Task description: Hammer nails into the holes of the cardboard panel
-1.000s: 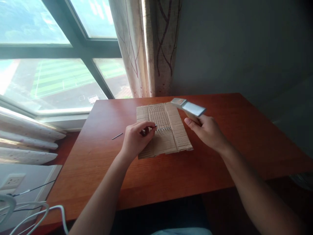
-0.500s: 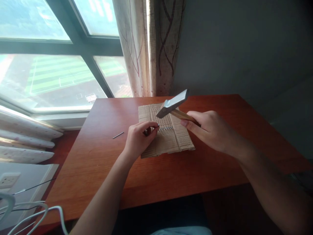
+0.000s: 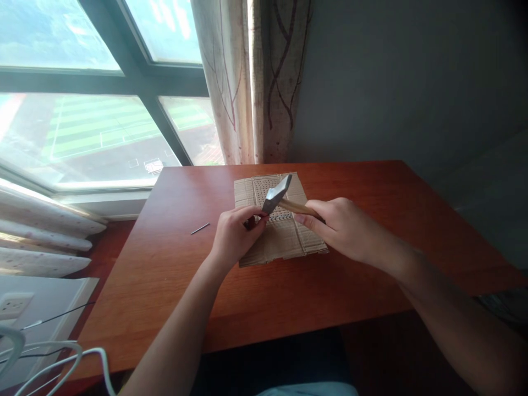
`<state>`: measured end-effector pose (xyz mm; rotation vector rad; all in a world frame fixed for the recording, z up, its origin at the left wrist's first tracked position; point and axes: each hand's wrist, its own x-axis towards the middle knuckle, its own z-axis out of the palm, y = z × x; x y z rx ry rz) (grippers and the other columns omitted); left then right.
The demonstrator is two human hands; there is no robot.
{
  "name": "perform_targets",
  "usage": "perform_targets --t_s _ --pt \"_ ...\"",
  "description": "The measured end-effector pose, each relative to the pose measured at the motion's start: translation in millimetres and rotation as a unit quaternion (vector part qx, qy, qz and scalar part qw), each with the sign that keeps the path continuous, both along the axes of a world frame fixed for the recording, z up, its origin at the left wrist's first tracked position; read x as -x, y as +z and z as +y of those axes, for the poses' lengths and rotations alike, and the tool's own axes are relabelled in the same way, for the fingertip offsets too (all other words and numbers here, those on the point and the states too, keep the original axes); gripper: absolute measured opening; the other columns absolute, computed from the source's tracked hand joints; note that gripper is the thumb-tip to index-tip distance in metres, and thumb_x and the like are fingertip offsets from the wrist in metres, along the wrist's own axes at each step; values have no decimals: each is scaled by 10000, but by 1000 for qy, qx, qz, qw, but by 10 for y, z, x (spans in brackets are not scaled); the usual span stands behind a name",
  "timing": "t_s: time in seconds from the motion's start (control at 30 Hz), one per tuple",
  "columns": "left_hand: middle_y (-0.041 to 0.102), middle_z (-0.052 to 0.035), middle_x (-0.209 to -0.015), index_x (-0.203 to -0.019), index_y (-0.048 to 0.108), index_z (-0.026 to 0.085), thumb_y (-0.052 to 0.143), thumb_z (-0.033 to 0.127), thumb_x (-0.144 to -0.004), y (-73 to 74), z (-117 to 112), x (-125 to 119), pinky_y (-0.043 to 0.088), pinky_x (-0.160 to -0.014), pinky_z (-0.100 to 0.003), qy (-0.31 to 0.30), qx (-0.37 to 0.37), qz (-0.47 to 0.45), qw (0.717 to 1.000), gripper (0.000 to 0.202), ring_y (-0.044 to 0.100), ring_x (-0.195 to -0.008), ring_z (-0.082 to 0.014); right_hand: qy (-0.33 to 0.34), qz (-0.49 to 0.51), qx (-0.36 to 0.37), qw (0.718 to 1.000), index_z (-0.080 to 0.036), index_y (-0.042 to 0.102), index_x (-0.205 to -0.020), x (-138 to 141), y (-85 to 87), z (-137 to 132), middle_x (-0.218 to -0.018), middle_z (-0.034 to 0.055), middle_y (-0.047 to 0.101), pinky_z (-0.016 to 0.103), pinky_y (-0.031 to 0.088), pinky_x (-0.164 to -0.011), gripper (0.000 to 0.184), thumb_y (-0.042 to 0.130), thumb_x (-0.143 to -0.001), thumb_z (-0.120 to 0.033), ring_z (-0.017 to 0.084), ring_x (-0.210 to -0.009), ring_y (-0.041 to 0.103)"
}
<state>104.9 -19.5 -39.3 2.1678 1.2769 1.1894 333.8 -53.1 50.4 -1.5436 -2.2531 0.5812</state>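
Observation:
My right hand [image 3: 336, 223] is wrapped round the wooden handle of a hammer [image 3: 277, 193]. The hammer's metal head is lowered right by the fingertips of my left hand [image 3: 239, 234], over the cardboard. Thumb and forefinger of that left hand are pinched together; what they hold is too small and too covered to name. Under both hands lies a flat piece of corrugated cardboard [image 3: 276, 242]. On it, a tan patch [image 3: 264, 190] shows a grid of small dark holes, with a row of shiny marks along its near edge, partly hidden by the hammer.
A thin metal rod [image 3: 200, 228] lies on the reddish wooden table [image 3: 173, 286], left of the cardboard. White cables [image 3: 78, 352] loop at the lower left beside a wall socket [image 3: 15, 305]. A window and a curtain [image 3: 256, 82] stand behind the table's far edge.
The hammer has come down and left, its head dropping from above the cardboard to beside my left fingertips. My left hand has stayed almost in place.

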Motion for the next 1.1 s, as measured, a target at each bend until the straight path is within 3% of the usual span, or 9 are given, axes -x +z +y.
perform_targets --t_s 0.3,0.57,0.8,1.1 --pt "659 23 -652 -830 732 206 633 186 -823 19 -9 -5 443 -578 -214 -6 11 20 1000 101 554 -558 -101 -6 -16 7 1000 -213 457 -663 -15 -49 -22 -568 -12 527 288 225 -511 442 530 -953 -538 123 -504 432" --pt "652 37 -661 -875 693 210 658 201 -816 -49 1 15 431 -570 -212 3 21 15 1000 69 536 -552 -96 -15 -36 16 999 -214 449 -693 -9 -103 -38 -601 -10 525 287 235 -529 424 481 -978 -526 129 -534 447" --pt "736 33 -822 -1004 588 226 662 194 -812 -52 -4 4 433 -582 -210 3 67 -4 998 209 553 -588 -93 -12 -33 30 999 -209 467 -714 -1 -129 -34 -621 -7 536 285 241 -543 405 465 -988 -506 126 -555 459" --pt "747 39 -869 -1090 541 248 650 185 -812 -49 0 5 424 -590 -213 6 78 6 997 305 533 -582 -92 -11 -35 49 998 -209 449 -708 23 -154 -22 -630 -16 532 280 253 -562 408 448 -993 -501 125 -576 458"
